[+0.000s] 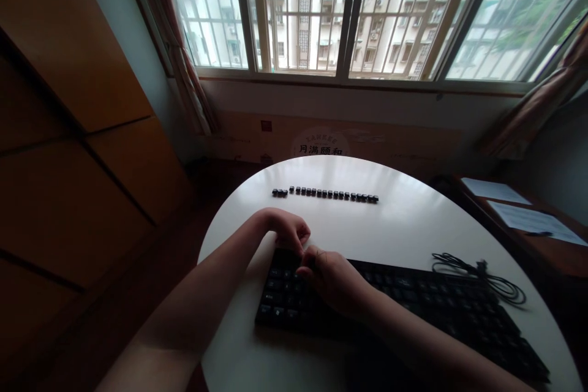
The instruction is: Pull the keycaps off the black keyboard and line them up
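A black keyboard (281,301) lies at a slant on the round white table, and its upper left edge is under my hands. My left hand (290,228) is bent at the wrist with its fingers curled, just over that far edge. Touching or almost touching it, my right hand (329,274) is closed above the left-hand keys, thumb and fingers drawn together. Whatever is between the fingers of either hand is hidden. Farther back on the table runs a line of small black keycaps (322,193), with a small group slightly apart at its left end.
A coiled black cable (487,278) lies behind the keyboard's right part. The white table (390,226) has a curved edge. A brown side table (558,257) with paper sheets (535,220) stands right. Orange-brown cabinets (110,208) are at left, a barred window (303,12) ahead.
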The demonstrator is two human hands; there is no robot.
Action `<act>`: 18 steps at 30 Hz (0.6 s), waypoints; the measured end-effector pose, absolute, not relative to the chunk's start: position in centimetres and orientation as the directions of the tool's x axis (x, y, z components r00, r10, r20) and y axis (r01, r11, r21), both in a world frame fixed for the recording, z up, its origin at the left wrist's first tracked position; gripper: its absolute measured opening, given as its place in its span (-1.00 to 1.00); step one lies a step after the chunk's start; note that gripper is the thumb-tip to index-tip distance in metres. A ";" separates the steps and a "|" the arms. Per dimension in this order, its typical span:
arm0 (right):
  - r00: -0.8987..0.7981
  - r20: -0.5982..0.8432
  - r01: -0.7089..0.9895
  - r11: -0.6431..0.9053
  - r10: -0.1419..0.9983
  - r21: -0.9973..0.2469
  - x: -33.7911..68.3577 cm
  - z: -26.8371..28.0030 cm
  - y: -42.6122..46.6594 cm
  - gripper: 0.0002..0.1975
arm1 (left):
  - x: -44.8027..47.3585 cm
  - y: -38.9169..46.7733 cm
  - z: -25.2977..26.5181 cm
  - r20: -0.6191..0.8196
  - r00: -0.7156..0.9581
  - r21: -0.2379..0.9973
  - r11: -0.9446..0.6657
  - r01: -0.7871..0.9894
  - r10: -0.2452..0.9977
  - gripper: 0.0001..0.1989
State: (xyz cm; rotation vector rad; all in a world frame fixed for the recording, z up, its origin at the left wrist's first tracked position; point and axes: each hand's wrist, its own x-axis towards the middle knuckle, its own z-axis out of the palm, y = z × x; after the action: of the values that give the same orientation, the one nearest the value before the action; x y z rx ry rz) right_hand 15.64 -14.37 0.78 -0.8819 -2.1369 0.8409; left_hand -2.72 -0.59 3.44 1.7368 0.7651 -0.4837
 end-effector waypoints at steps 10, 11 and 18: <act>-0.236 0.267 -0.046 0.264 0.934 -0.963 15.8 -1.0 -13.3 -0.72 | -2.7 -0.5 3.5 -0.661 0.711 0.694 -0.166 0.701 0.240 -0.65; -0.228 0.278 -0.028 0.279 0.933 -0.960 15.8 -1.0 -13.2 -0.72 | -2.8 -0.5 3.6 -0.655 0.717 0.703 -0.156 0.694 0.241 -0.65; -0.339 0.382 0.354 0.493 0.860 -0.795 17.4 3.8 -14.1 -0.82 | -3.2 -1.1 5.3 -0.483 0.806 0.855 -0.013 0.518 0.343 -0.61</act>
State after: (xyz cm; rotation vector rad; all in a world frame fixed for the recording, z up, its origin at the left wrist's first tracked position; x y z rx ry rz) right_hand 17.39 -14.12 3.85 -1.0050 -1.9080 0.7702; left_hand -3.19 -1.13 5.34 1.6195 0.6951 -0.1577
